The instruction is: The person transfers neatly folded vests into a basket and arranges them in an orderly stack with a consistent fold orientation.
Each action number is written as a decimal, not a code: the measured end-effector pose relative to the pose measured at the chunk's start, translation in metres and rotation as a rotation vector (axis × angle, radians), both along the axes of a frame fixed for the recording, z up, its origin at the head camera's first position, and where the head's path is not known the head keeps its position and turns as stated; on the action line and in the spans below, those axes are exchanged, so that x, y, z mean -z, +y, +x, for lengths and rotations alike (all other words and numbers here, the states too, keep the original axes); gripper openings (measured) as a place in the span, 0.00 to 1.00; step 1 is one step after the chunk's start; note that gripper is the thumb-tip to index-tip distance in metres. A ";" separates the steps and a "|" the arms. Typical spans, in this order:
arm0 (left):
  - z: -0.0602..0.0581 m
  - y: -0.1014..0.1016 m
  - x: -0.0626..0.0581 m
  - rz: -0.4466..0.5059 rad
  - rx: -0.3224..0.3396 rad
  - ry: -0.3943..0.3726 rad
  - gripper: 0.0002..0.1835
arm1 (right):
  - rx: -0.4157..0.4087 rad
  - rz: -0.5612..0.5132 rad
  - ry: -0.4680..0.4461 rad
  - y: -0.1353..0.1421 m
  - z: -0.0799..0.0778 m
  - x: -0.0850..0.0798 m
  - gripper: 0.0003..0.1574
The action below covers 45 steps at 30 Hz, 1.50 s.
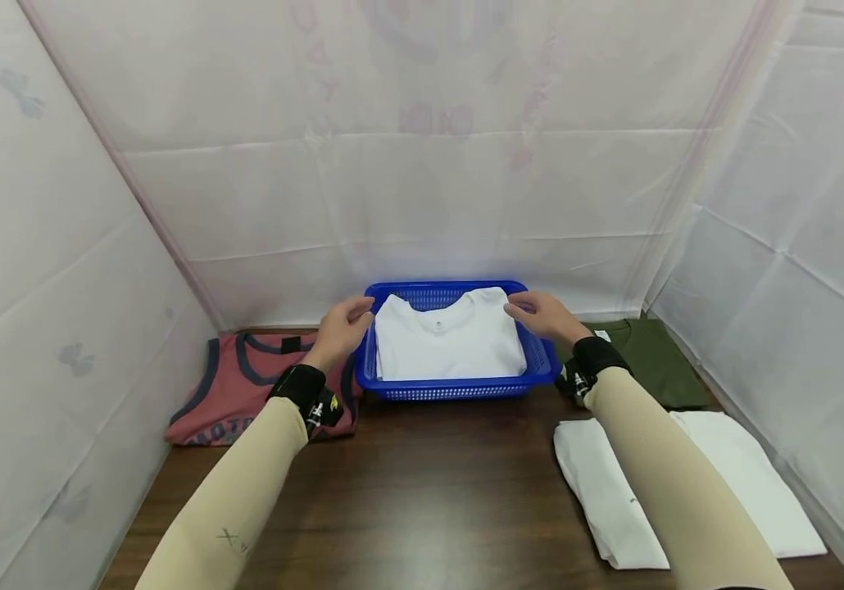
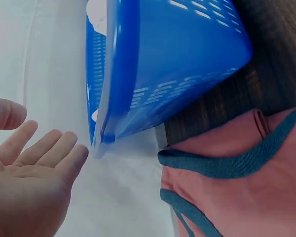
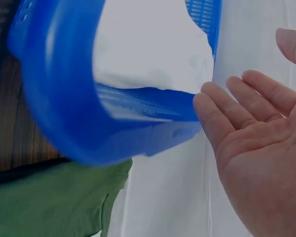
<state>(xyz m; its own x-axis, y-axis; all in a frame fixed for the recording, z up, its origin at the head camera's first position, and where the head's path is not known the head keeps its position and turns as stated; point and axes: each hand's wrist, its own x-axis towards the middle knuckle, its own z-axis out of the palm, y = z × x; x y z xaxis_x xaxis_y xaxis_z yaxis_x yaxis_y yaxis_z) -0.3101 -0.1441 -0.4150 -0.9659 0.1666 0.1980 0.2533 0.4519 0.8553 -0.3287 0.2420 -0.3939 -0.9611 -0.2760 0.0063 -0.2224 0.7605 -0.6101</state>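
A folded white T-shirt (image 1: 451, 340) lies neck side away inside a blue plastic basket (image 1: 459, 383) at the back of the table. My left hand (image 1: 344, 332) hovers by the basket's left end; in the left wrist view its fingers are loosely extended, apart from the rim, and hold nothing. Over the right end is my right hand (image 1: 543, 315), near the shirt's shoulder. The right wrist view shows its palm (image 3: 266, 158) empty and its fingers extended, with fingertips close to the basket's edge; whether they touch it I cannot tell.
Left of the basket lies a folded red shirt (image 1: 226, 393) with dark trim. A folded green shirt (image 1: 658, 365) is at the right, with folded white clothing (image 1: 739, 475) nearer, partly under my right forearm. White sheeting (image 1: 422, 197) encloses the brown table (image 1: 422, 483) behind and at both sides.
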 end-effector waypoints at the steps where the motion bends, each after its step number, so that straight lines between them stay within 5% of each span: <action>1: 0.000 -0.002 0.001 0.007 -0.005 0.009 0.23 | 0.006 -0.009 0.000 0.002 0.001 0.001 0.38; 11: 0.015 -0.026 0.015 -0.033 -0.096 0.069 0.24 | -0.012 -0.070 0.164 0.021 0.019 0.010 0.35; 23: 0.027 -0.071 0.033 -0.201 -0.106 0.093 0.29 | -0.025 -0.069 0.274 0.038 0.053 0.023 0.36; 38: 0.029 -0.099 0.057 -0.495 -0.059 -0.010 0.39 | -0.025 -0.081 0.338 0.049 0.074 0.034 0.35; 45: 0.029 -0.109 0.064 -0.632 -0.060 -0.150 0.43 | -0.004 -0.080 0.312 0.057 0.080 0.038 0.35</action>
